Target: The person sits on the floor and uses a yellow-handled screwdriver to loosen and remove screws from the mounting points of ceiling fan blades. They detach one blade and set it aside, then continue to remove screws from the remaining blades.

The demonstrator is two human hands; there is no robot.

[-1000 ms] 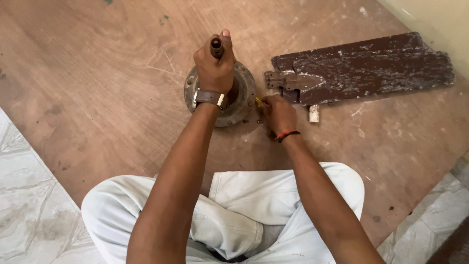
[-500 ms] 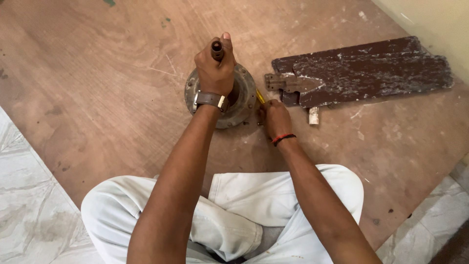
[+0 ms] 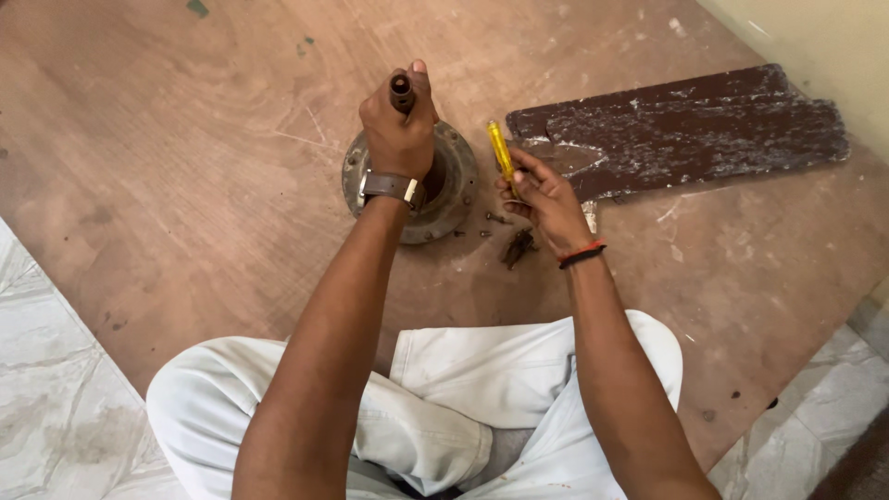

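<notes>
Left hand [image 3: 398, 130] grips the hub's rusty shaft [image 3: 401, 91]; right hand [image 3: 542, 199] clasps a yellow screwdriver [image 3: 500, 153]

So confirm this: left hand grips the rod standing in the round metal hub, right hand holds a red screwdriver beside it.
Wrong in one respect: the screwdriver is yellow, not red, as the head view shows. The rest stands: the left hand grips the rod standing in the round hub, and the right hand holds the screwdriver beside it.
</notes>
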